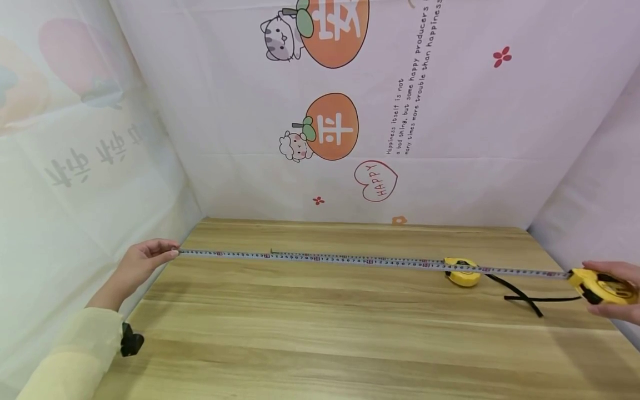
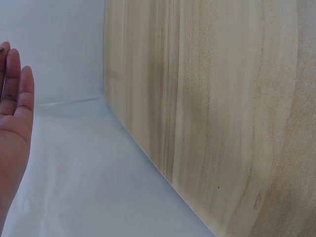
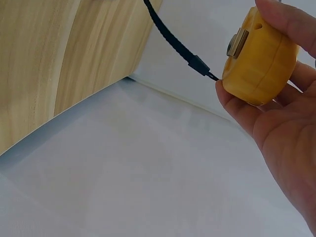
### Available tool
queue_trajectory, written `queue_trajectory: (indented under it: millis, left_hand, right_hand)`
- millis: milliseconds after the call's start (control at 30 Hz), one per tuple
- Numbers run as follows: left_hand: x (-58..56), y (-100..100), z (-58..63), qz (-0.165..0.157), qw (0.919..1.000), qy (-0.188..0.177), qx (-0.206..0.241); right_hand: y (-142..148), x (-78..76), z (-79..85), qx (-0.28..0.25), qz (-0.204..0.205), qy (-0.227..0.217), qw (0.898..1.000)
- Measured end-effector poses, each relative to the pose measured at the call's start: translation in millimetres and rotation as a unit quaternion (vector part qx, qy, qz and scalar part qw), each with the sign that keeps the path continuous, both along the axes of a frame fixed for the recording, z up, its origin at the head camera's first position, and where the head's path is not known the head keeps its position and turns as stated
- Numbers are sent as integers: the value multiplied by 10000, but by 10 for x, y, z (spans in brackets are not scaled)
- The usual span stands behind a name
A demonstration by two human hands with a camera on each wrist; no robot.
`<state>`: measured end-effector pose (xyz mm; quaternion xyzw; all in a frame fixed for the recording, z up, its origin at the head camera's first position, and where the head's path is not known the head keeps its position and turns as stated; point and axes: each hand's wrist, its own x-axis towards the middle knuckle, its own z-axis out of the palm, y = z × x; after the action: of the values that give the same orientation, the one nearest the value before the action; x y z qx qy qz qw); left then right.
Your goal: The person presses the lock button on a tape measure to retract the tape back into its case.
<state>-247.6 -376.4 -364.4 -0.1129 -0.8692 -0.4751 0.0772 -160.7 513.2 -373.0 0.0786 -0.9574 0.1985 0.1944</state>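
At the left of the head view, my left hand (image 1: 140, 268) pinches the end of a long steel tape blade (image 1: 350, 261) between thumb and fingers. The blade runs straight across above the table to a yellow tape measure (image 1: 606, 288) at the far right. My right hand (image 1: 617, 269) grips that case; the right wrist view shows the yellow case (image 3: 261, 61) between thumb and fingers, with a black wrist strap (image 3: 173, 42) hanging off it. Behind the blade, a second yellow tape measure (image 1: 462, 273) lies on the table, partly overlapped, its own shorter blade drawn out leftward.
The wood-grain table (image 1: 300, 333) stands between white printed cloth walls (image 1: 240, 183) at the back and both sides. From the second tape measure, a black strap (image 1: 515, 289) trails rightward across the tabletop. A small black device (image 1: 131, 340) sits at my left wrist.
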Motion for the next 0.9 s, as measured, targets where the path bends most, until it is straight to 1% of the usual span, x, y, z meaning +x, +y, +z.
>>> queue_trajectory:
  millis: [100,267,433,467,567,767,900]
  left_hand:
    - [2,-1,2,-7,10000,33,7]
    - [0,-9,4,9,10000,69,-17]
    - [5,-12,21,43,10000,29,-60]
    - [7,-11,25,49,10000,20,-66]
    - [18,-10,35,62,9999,3,-91]
    - [43,-2,50,80,9999,26,-137]
    - [50,4,62,74,9999,24,-134]
  right_hand:
    - [-11,5,21,9,0,41,10000]
    - [-20,38,15,-327,76,230,9992]
    - [0,55,-16,-551,-3,57,9985]
    - [5,57,-23,-574,-31,-2,9983]
    - [30,53,-35,-559,-97,1,9984]
    - [68,47,-31,-564,61,283,9980]
    - [56,57,-23,-677,100,285,9972]
